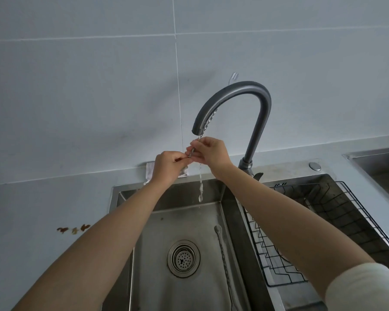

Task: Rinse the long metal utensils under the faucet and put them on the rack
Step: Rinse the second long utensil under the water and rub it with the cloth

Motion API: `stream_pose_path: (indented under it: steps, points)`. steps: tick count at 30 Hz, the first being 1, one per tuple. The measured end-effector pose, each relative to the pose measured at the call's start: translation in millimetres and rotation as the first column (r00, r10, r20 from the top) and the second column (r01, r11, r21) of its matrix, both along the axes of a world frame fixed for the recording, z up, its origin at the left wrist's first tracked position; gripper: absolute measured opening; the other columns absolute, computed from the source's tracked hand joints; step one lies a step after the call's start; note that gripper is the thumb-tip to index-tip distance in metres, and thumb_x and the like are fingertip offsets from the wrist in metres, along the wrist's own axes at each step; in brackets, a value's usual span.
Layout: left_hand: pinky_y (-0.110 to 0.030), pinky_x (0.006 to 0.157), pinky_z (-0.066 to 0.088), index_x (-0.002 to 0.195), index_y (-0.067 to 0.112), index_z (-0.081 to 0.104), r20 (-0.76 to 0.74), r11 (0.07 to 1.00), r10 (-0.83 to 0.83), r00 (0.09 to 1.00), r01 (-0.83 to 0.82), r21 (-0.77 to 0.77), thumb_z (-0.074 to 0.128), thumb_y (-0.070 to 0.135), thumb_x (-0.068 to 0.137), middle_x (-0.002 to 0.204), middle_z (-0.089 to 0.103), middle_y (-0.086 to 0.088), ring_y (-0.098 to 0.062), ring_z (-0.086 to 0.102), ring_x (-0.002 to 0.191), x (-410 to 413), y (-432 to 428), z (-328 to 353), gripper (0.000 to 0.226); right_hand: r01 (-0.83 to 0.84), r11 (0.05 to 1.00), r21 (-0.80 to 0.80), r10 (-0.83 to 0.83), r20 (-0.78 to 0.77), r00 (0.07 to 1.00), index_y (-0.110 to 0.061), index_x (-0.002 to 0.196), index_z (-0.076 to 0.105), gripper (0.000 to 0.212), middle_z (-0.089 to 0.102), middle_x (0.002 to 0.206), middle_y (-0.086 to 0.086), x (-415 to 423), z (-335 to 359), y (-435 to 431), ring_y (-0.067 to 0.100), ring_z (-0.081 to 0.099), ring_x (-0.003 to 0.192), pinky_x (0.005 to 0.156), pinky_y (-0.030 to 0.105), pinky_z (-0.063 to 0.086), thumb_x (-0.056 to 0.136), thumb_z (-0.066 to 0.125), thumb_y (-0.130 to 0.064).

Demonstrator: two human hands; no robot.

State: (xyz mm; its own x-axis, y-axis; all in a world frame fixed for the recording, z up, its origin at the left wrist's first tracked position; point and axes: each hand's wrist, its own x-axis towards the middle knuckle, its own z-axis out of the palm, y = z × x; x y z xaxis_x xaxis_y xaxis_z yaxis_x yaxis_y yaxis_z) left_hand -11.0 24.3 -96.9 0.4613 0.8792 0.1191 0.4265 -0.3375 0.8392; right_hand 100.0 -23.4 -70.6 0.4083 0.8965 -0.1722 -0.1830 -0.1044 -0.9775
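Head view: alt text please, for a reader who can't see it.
The left hand and right hand pinch a thin metal utensil under the faucet, whose stream falls into the sink. A second long utensil lies on the sink floor right of the drain; a black wire rack sits in the basin to the right.

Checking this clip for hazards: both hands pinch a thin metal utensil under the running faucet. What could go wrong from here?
1. The wet utensil, pinched only by fingertips of the left hand and right hand, might slip and fall toward the drain.
2. The second utensil lying in the basin could be overlooked and left unrinsed.
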Motion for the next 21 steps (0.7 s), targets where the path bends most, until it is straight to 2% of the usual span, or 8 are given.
stream_pose_path:
  steps: [3,6,9,10,12,15,17,21]
  points:
    - [-0.001,0.048,0.039,0.083,-0.007,0.070,0.022,0.999,0.003,1.000,-0.002,-0.045,0.064,0.010,0.084,0.061,0.060,-0.003,-0.002,0.052,0.042,5.3,0.8,2.3,0.019,0.044,0.999,0.009,-0.044,-0.018,0.999,-0.006,0.074,0.056,0.021,0.061,0.069,0.010,2.0,0.8,3.0,0.004,0.064,0.046,0.053,0.017,0.056,0.094,0.050,-0.007]
    - [-0.005,0.051,0.042,0.090,-0.006,0.070,0.029,0.997,0.018,0.999,-0.016,-0.072,0.063,0.012,0.084,0.071,0.062,-0.006,-0.005,0.052,0.050,11.9,0.9,4.6,0.020,0.066,0.998,0.021,-0.066,0.004,0.998,-0.008,0.075,0.056,0.023,0.062,0.069,0.010,6.1,2.8,4.3,0.006,0.064,0.046,0.054,0.018,0.057,0.095,0.047,-0.006]
    - [0.000,0.049,0.044,0.097,-0.004,0.069,0.022,0.996,0.003,1.000,-0.001,-0.093,0.064,0.010,0.083,0.081,0.065,-0.009,-0.010,0.055,0.057,17.0,2.1,8.4,0.020,0.075,0.997,0.031,-0.075,-0.018,0.997,-0.007,0.074,0.056,0.025,0.060,0.070,0.012,9.7,5.6,3.0,0.007,0.064,0.046,0.055,0.019,0.058,0.096,0.044,-0.004]
    - [-0.003,0.053,0.046,0.099,-0.004,0.069,0.028,0.995,-0.004,1.000,0.007,-0.103,0.065,0.008,0.082,0.085,0.067,-0.012,-0.015,0.058,0.060,18.6,2.5,9.8,0.021,0.082,0.996,0.036,-0.081,-0.029,0.996,-0.007,0.075,0.056,0.024,0.060,0.070,0.013,11.3,6.4,2.8,0.008,0.064,0.047,0.055,0.019,0.058,0.096,0.044,-0.004]
    - [-0.020,0.071,0.053,0.103,-0.005,0.067,0.055,0.990,-0.006,0.998,0.014,-0.139,0.066,0.002,0.080,0.099,0.069,-0.018,-0.028,0.065,0.077,21.8,3.5,12.6,0.023,0.105,0.993,0.050,-0.103,-0.045,0.994,-0.008,0.075,0.057,0.024,0.060,0.070,0.012,15.4,8.0,3.7,0.011,0.065,0.051,0.059,0.021,0.059,0.096,0.045,-0.005]
    - [-0.036,0.091,0.053,0.108,-0.005,0.064,0.081,0.982,-0.012,0.997,0.028,-0.188,0.066,-0.003,0.079,0.109,0.067,-0.023,-0.037,0.065,0.096,25.6,5.0,18.1,0.029,0.138,0.988,0.066,-0.135,-0.057,0.989,-0.006,0.082,0.058,0.018,0.060,0.070,0.012,21.2,11.5,6.5,0.016,0.065,0.058,0.062,0.023,0.058,0.096,0.045,-0.004]
    - [-0.041,0.095,0.051,0.108,-0.004,0.064,0.088,0.981,-0.025,0.996,0.042,-0.191,0.065,-0.003,0.080,0.110,0.067,-0.023,-0.037,0.065,0.098,27.5,6.6,20.4,0.029,0.145,0.987,0.075,-0.142,-0.038,0.989,-0.003,0.091,0.057,0.014,0.061,0.071,0.011,23.9,14.9,7.4,0.018,0.064,0.062,0.062,0.022,0.058,0.096,0.044,-0.004]
    - [-0.037,0.090,0.052,0.106,-0.004,0.064,0.069,0.981,-0.042,0.997,0.054,-0.189,0.064,-0.001,0.081,0.108,0.068,-0.022,-0.034,0.066,0.094,30.4,8.9,22.1,0.025,0.161,0.983,0.091,-0.159,-0.026,0.987,-0.002,0.098,0.057,0.013,0.061,0.068,0.009,26.8,18.3,9.9,0.006,0.064,0.049,0.058,0.019,0.058,0.096,0.044,-0.004]
